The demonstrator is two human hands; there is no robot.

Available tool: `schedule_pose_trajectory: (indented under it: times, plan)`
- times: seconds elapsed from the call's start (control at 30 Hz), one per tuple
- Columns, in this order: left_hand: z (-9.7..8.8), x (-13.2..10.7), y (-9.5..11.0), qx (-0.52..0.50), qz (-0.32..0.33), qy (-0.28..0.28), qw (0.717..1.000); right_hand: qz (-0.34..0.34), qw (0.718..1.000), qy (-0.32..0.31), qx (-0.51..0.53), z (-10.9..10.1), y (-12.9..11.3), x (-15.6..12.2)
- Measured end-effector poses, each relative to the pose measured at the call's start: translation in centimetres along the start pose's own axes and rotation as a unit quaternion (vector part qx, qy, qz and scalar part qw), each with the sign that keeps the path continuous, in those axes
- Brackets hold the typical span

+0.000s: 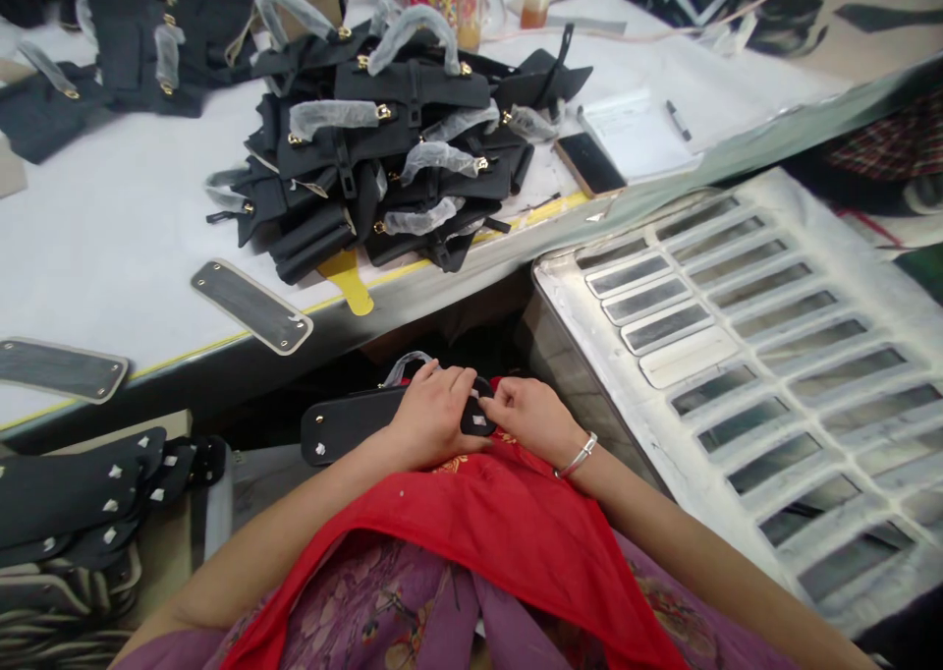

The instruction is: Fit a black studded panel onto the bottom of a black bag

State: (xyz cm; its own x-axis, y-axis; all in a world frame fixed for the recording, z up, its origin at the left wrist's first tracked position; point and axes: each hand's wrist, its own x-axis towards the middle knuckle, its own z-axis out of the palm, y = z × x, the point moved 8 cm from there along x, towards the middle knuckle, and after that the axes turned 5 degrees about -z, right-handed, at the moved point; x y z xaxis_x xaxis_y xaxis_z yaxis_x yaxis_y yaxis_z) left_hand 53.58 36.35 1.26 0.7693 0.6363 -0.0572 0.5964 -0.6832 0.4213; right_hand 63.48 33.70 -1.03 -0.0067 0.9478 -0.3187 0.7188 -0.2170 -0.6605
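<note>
- Workshop clutter surrounds a seated person, whose lap is covered by a red cloth (508, 532) just below the white worktable (110, 238).
- On the lap lies a flat black oblong bag-base panel with small metal studs (354, 424). The left hand (434, 415) is curled down over its right end, and the right hand (534, 419) pinches that same end by a stud, fingers drawn close together.
- Only the left hand pins the panel, so it could, I judge, slide off the smooth cloth and drop under the table edge.
- A stack of similar studded black panels (74, 498) sits to the left, close enough to be knocked by an elbow.
- Two grey-faced oblong stiffener boards (251, 307) lie near the table's front edge, where a sleeve might sweep them off.
- Farther back, a heap of black handbags with wrapped handles (383, 149) leans loosely and might topple onto the dark smartphone (589, 164) beside it.
</note>
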Motion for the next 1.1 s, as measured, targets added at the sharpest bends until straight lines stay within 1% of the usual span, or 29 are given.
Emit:
schedule_pose_trajectory:
  times: [0.1,0.13,0.17,0.2,0.23,0.27,0.33,0.37,0.4,0.43,0.47,0.53,0.6,0.7,0.77,0.87,0.93,1.0,1.1]
  plan:
    - [-0.9,-0.4,-0.9,-0.069,0.006,-0.040,0.997,0.015,0.999,0.016,0.035,0.0,0.5,0.2]
    - [-1.4,-0.8,-1.7,-0.097,-0.005,-0.051,0.994,0.018,0.998,0.022,0.047,0.1,0.6,0.3]
    - [-2.1,-1.4,-3.0,-0.127,-0.030,-0.050,0.990,0.018,0.998,0.025,0.059,0.1,0.8,0.4]
    - [-3.1,-2.3,-4.7,-0.153,-0.069,-0.031,0.985,0.016,0.997,0.026,0.070,0.3,1.0,0.4]
    - [-4.2,-3.4,-6.8,-0.176,-0.122,0.011,0.977,0.014,0.996,0.024,0.080,0.4,1.2,0.5]
    - [-5.4,-5.1,-9.3,-0.194,-0.185,0.069,0.961,0.011,0.996,0.020,0.090,0.6,1.3,0.5]
    - [-7.4,-9.6,-14.2,-0.204,-0.317,0.186,0.907,0.004,0.994,0.007,0.110,1.0,1.5,0.7]
    - [-7.8,-12.1,-16.0,-0.200,-0.372,0.222,0.879,0.002,0.993,0.000,0.117,1.2,1.5,0.8]
    - [-7.9,-14.4,-17.4,-0.198,-0.414,0.238,0.856,0.002,0.993,-0.009,0.120,1.3,1.5,1.0]
    - [-7.7,-16.2,-18.3,-0.201,-0.443,0.235,0.841,0.002,0.992,-0.019,0.121,1.5,1.5,1.2]
    - [-7.2,-17.6,-18.9,-0.209,-0.460,0.221,0.834,0.004,0.992,-0.028,0.121,1.7,1.5,1.4]
    - [-6.0,-19.1,-19.0,-0.250,-0.469,0.181,0.827,0.011,0.992,-0.037,0.124,1.8,1.4,1.8]
    - [-4.8,-19.4,-18.4,-0.306,-0.462,0.149,0.819,0.024,0.989,-0.038,0.142,2.0,1.3,1.9]
    - [-3.8,-19.0,-17.7,-0.372,-0.442,0.136,0.805,0.046,0.984,-0.036,0.170,2.2,1.4,1.9]
    - [-3.6,-18.6,-17.8,-0.390,-0.433,0.131,0.802,0.058,0.982,-0.031,0.176,2.2,1.5,1.8]
    - [-3.5,-18.2,-18.3,-0.383,-0.423,0.118,0.813,0.072,0.983,-0.019,0.166,2.1,1.5,1.6]
    - [-3.7,-18.0,-18.6,-0.381,-0.417,0.123,0.816,0.078,0.984,-0.011,0.162,2.1,1.4,1.6]
    - [-3.9,-18.0,-18.8,-0.395,-0.412,0.133,0.811,0.080,0.984,-0.006,0.162,2.1,1.4,1.5]
    - [-3.6,-17.9,-18.9,-0.423,-0.410,0.120,0.799,0.076,0.984,-0.015,0.162,2.3,1.7,1.5]
